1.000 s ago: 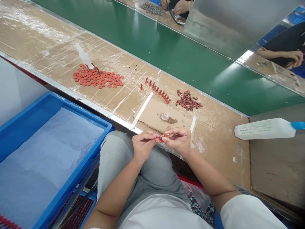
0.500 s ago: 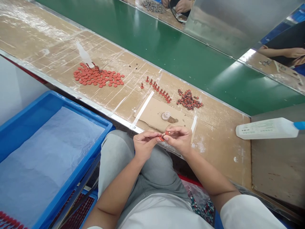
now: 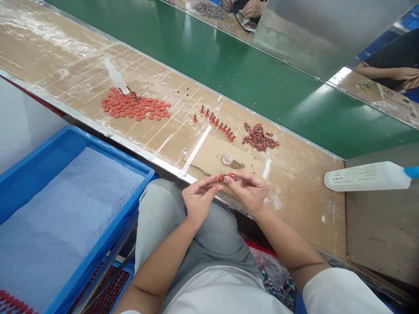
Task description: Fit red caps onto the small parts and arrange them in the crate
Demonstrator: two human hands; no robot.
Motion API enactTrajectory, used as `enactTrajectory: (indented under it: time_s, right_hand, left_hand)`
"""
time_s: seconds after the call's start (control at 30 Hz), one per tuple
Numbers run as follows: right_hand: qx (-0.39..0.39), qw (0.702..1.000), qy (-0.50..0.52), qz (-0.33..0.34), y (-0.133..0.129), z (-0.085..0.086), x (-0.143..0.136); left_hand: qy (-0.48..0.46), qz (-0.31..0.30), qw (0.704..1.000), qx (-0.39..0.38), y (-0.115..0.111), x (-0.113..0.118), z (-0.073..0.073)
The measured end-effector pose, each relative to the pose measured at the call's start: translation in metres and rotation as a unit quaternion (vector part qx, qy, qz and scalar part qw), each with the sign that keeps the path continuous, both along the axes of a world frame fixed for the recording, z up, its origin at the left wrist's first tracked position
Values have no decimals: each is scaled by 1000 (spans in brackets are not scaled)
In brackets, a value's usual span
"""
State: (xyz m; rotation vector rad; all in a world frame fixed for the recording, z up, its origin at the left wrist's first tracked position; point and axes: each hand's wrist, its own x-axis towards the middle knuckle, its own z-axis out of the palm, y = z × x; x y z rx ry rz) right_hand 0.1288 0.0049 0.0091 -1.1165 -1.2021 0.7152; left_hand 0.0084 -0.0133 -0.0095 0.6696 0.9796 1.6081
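Note:
My left hand (image 3: 198, 198) and my right hand (image 3: 250, 188) meet at the near edge of the bench, fingertips together on a small red part (image 3: 224, 176). The left fingers pinch its red cap end, the right fingers pinch the other end. Just beyond them lies a small clear cap (image 3: 228, 158) on a piece of cardboard (image 3: 216, 158). Farther back stand a row of small red pieces (image 3: 216, 121), a heap of red and dark pieces (image 3: 259, 136) and a patch of flat red discs (image 3: 134, 106).
A blue tray (image 3: 59, 209) lined with pale sheet sits at my left. A white bottle (image 3: 363, 175) lies on its side at the right. A green conveyor belt (image 3: 229, 65) runs behind the bench. Another person's hands (image 3: 248, 8) work across it.
Both hands have lifted slightly toward the cardboard with the small red part between them. My right fingers have spread a little.

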Motion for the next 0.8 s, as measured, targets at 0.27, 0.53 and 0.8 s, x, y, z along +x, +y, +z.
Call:
enactTrajectory:
  time_s: [0.27,0.53,0.8]
  right_hand:
    - [-37,999,12,31,-3,-1,-3]
    - [-71,997,20,33,-5,2,-6]
    - [-76,996,13,45,-1,6,-6]
  left_hand:
    - [42,55,998,-13,0,1,-3]
    - [38,61,997,-18,0,3,-2]
    - [40,64,997,3,1,2,1]
